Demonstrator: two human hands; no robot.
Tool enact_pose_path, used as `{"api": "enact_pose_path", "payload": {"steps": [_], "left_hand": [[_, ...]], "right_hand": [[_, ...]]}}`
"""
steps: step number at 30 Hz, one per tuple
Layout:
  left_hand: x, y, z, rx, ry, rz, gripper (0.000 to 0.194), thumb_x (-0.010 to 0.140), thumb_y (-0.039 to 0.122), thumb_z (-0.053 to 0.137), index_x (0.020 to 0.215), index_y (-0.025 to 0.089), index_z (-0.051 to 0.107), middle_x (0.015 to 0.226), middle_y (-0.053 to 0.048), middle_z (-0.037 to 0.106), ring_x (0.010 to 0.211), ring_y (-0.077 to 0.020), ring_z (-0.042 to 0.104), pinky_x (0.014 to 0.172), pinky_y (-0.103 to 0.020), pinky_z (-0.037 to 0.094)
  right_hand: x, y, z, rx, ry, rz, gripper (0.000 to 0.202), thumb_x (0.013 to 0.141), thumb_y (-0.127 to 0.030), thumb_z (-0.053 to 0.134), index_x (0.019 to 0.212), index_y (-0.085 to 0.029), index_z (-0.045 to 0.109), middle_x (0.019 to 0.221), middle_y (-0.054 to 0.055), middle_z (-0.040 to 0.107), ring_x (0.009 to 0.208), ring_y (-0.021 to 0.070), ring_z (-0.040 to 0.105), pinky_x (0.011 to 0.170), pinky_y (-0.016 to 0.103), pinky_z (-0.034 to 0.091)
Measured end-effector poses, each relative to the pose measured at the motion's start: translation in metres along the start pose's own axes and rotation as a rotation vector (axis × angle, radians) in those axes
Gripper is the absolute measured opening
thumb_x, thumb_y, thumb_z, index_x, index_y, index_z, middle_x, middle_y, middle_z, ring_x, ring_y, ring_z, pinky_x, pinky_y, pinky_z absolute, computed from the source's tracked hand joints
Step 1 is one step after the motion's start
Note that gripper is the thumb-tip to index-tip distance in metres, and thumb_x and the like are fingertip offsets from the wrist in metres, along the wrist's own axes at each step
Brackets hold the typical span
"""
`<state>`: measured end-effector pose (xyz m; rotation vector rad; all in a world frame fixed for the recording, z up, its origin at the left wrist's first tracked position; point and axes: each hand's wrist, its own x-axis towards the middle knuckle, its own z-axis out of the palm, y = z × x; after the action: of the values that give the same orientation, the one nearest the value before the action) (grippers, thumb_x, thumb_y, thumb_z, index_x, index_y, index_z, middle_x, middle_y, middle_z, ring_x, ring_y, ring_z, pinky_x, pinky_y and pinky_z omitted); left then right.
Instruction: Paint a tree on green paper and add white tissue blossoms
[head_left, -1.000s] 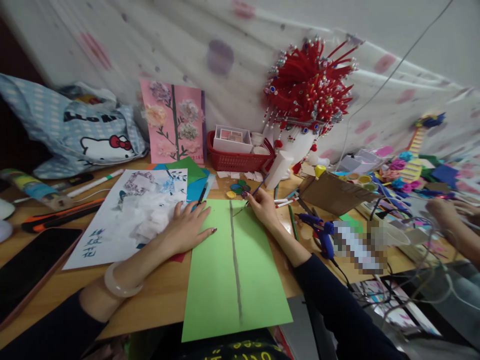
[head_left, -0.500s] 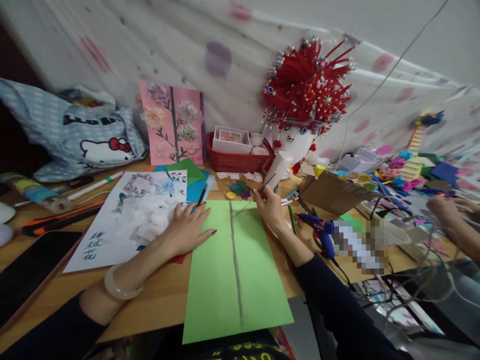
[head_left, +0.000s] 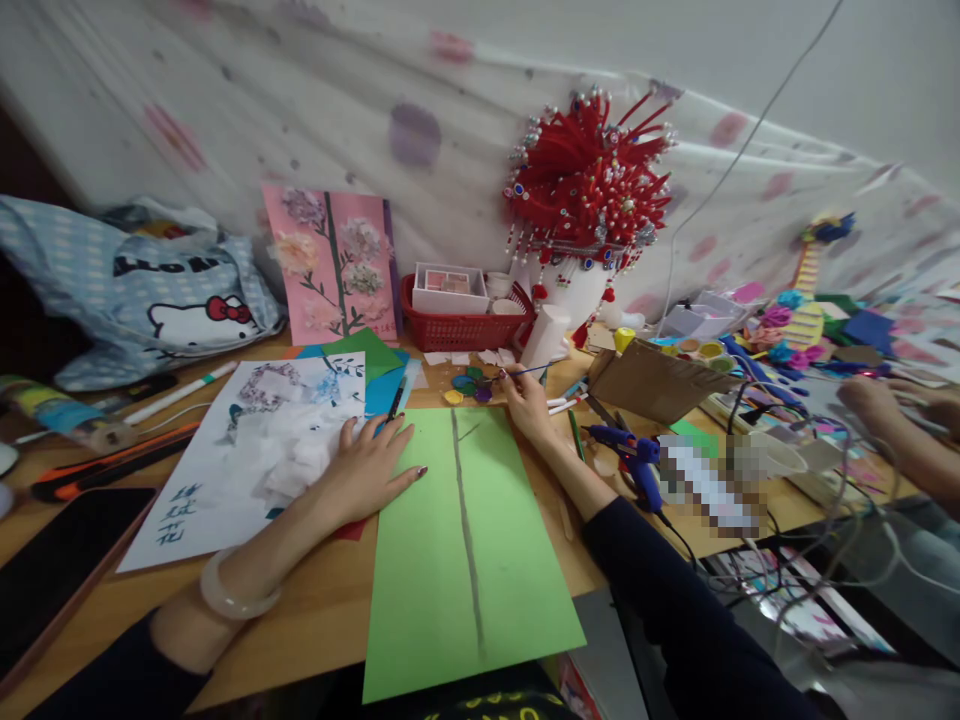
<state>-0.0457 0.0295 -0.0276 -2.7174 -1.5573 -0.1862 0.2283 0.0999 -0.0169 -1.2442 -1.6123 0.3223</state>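
A light green sheet [head_left: 517, 540] lies at the table's front edge, with a long dark painted line down it and a short slanting stroke near its top. My left hand [head_left: 371, 465] rests with fingers spread over the sheet's upper left edge and the white paper beside it. Beyond the sheet's top right corner, my right hand [head_left: 527, 400] pinches a thin blue brush [head_left: 534, 369]. The brush's tip is near the small paint blobs [head_left: 474, 385] on the table, above the paper; whether it touches them I cannot tell.
A white painted paper [head_left: 202, 480], phone [head_left: 67, 570] and cutter lie left. Behind stand a pink flower picture [head_left: 300, 290], red basket [head_left: 465, 328] and red beaded headdress [head_left: 592, 190]. A blue glue gun [head_left: 637, 465], cardboard, cables and another person's hand [head_left: 870, 410] are at right.
My right hand has lifted the brush from the green sheet and moved it to the paint blobs. A short slanting stroke now shows uncovered. My left hand stays on the sheet; the camera view has shifted slightly.
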Motion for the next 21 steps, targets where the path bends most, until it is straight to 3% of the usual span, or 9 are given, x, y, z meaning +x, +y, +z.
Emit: {"api": "enact_pose_path", "payload": {"steps": [8, 21], "left_hand": [[0.0, 0.001, -0.001, -0.001, -0.005, 0.0, 0.06, 0.093, 0.055, 0.03, 0.138, 0.018, 0.044, 0.148, -0.013, 0.039, 0.133, -0.0356, 0.031, 0.105, -0.061, 0.017], [0.0, 0.0, 0.001, 0.003, 0.002, 0.015, 0.059, 0.094, 0.054, 0.031, 0.138, 0.017, 0.043, 0.148, -0.013, 0.038, 0.133, -0.0349, 0.031, 0.105, -0.061, 0.017]], "right_hand": [[0.0, 0.004, 0.001, -0.059, -0.04, -0.003, 0.026, 0.088, -0.04, 0.041, 0.08, -0.019, 0.054, 0.071, 0.001, 0.057, 0.065, 0.0157, 0.048, 0.063, 0.026, 0.039], [0.005, 0.025, 0.004, -0.107, -0.037, 0.053, 0.032, 0.089, -0.043, 0.038, 0.087, -0.018, 0.057, 0.078, 0.005, 0.062, 0.072, 0.0192, 0.055, 0.07, 0.029, 0.041]]}}
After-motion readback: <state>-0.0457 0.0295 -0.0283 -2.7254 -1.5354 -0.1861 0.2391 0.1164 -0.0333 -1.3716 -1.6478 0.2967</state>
